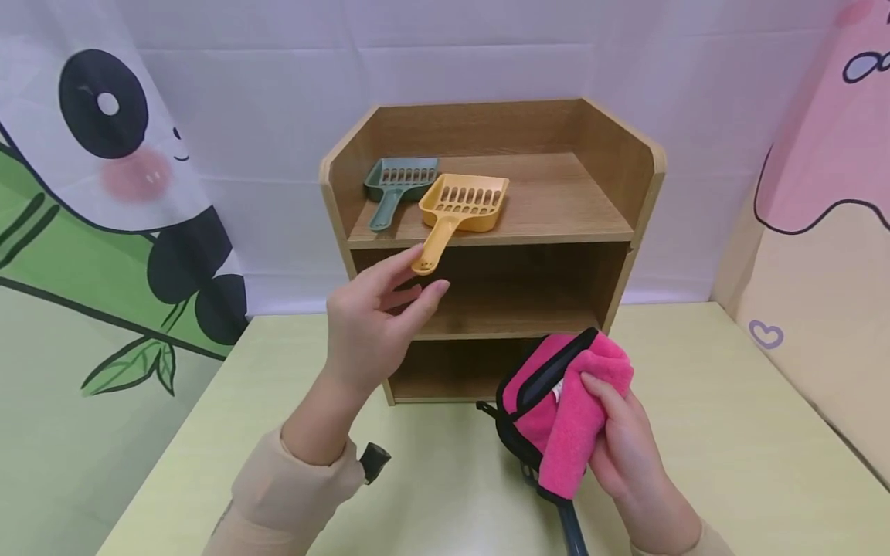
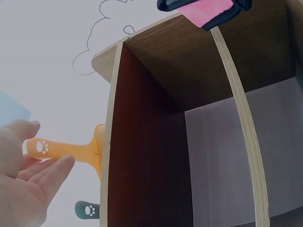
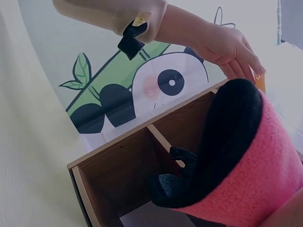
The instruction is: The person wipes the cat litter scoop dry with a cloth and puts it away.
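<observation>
- L hand [image 1: 368, 324] is bracketing handle [image 1: 434, 247] of yellow scoop [image 1: 455, 217], grip spread; handle's overhanging top shelf [image 1: 556, 201], prob. for easy access.
- R hand [image 1: 626, 444] is pinching pink cloth [image 1: 573, 421], prob. bunched for control.

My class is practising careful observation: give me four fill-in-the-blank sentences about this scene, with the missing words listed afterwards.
1. The left hand is at the ____ of the yellow scoop.
2. In the head view, the green scoop lies to the ____ of the yellow scoop.
3. Both of these scoops lie on the ____ level of the wooden shelf unit.
4. The right hand grips a black-trimmed cloth that is mainly ____.

Missing words: handle; left; top; pink.
</observation>
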The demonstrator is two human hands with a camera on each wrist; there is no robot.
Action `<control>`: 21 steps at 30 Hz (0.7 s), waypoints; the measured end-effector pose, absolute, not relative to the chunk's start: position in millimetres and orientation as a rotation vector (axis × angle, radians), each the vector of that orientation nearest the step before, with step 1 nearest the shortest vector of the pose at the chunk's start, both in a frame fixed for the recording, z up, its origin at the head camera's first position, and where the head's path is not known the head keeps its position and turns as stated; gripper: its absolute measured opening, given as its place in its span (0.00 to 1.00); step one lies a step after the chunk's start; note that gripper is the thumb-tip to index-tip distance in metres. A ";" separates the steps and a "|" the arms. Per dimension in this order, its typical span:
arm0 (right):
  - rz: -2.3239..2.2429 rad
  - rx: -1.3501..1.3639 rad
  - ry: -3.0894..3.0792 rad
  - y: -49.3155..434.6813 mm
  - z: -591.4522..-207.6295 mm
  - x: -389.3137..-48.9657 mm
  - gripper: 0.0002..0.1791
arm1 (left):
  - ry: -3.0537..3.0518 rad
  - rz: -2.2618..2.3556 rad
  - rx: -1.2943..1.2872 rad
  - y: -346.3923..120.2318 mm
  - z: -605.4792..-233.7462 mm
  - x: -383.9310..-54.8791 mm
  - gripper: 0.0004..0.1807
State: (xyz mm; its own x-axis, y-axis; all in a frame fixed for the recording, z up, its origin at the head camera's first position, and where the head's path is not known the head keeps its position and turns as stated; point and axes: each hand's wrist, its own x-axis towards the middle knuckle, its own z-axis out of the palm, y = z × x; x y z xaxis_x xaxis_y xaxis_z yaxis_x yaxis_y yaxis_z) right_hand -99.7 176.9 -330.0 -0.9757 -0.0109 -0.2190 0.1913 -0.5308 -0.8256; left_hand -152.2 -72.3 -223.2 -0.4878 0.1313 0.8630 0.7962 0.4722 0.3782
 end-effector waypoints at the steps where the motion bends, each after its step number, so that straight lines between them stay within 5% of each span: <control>1: -2.633 0.287 1.457 177.0 -329.4 -99.8 0.23 | -1.866 -1.006 -0.793 -72.7 -223.7 -152.0 0.24; 21: -2.613 0.330 1.456 176.1 -329.1 -101.0 0.22 | -1.769 -0.599 -0.816 -62.0 -216.0 -182.2 0.14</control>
State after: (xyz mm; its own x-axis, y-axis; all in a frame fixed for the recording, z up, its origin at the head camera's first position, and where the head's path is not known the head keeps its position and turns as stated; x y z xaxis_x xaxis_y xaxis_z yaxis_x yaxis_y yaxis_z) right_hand -101.0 176.1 -329.1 -0.9673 -0.0094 -0.2535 0.2205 -0.5251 -0.8220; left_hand -182.2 -62.0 -216.0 -0.2179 0.2417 0.9456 0.7663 0.6424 0.0124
